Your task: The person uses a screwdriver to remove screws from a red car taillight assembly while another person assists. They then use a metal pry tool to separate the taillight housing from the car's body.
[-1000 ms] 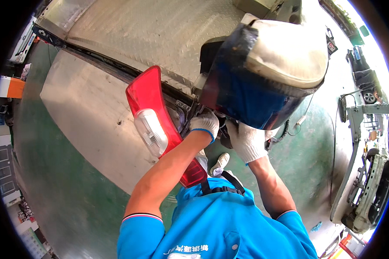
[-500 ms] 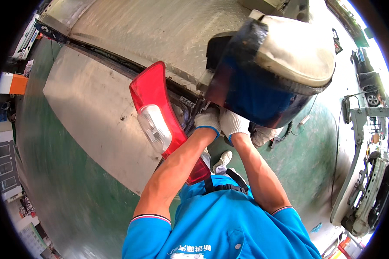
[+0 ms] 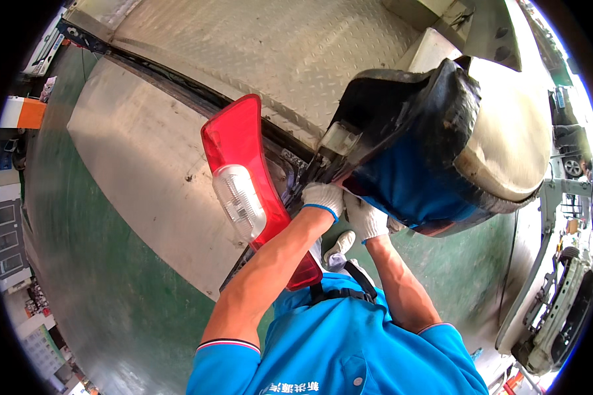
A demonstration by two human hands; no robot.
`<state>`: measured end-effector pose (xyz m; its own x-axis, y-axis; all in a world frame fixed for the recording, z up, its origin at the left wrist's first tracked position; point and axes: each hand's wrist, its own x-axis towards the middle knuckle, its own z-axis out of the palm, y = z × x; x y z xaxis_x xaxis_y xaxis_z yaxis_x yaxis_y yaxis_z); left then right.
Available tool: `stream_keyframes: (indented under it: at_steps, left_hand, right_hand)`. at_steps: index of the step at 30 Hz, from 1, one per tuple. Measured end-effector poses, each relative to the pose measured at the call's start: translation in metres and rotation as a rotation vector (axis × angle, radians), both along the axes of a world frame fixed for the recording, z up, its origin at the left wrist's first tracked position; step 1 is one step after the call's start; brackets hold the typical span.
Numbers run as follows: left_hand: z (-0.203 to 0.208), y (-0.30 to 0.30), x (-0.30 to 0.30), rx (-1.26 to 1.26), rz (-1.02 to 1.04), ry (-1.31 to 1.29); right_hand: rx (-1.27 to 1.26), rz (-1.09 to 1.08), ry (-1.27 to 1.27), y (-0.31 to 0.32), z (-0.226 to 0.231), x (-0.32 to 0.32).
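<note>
My left hand (image 3: pixel 323 196), in a white knit glove with a blue cuff, is closed at the corner of a pickup bed; what its fingers grip cannot be made out. Close beside it on the right is my right hand (image 3: pixel 366 216) in a matching glove, its fingers partly hidden. A co-worker's dark welding helmet (image 3: pixel 435 155) with a pale cap (image 3: pixel 507 135) leans just above both gloves and covers part of the corner. To the left of my left forearm stands a red tail light (image 3: pixel 238 141) with a clear lens section (image 3: pixel 240 201).
The pale tailgate panel (image 3: pixel 138 158) lies lowered at left, beside the ridged metal bed (image 3: pixel 296 59). My white shoe (image 3: pixel 340 243) stands on the green floor (image 3: pixel 112 276). At right are a grey metal post (image 3: pixel 552 204) and vehicle parts (image 3: pixel 560 309).
The co-worker's helmet has turned and shifted right and nearer to me, baring more of the bed corner. My gloves have moved slightly toward me, the right one further.
</note>
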<state>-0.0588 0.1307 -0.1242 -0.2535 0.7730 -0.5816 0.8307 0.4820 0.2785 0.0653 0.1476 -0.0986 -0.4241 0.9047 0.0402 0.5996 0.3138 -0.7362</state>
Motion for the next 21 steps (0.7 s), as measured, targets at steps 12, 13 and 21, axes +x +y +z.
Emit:
stream_keyframes:
  at_steps: [12,13,21]
  left_hand:
    - [-0.057,0.001,0.0,0.255,0.024,0.008]
    - [-0.057,-0.001,0.0,0.265,0.024,0.008]
    - [-0.09,-0.011,0.007,0.422,0.013,0.048]
  right_hand:
    - [-0.027,-0.083,0.104,-0.012,-0.012,0.015]
    - [-0.015,-0.071,0.089,-0.013,-0.013,0.019]
    - [-0.006,0.011,0.108,-0.011,0.025,0.035]
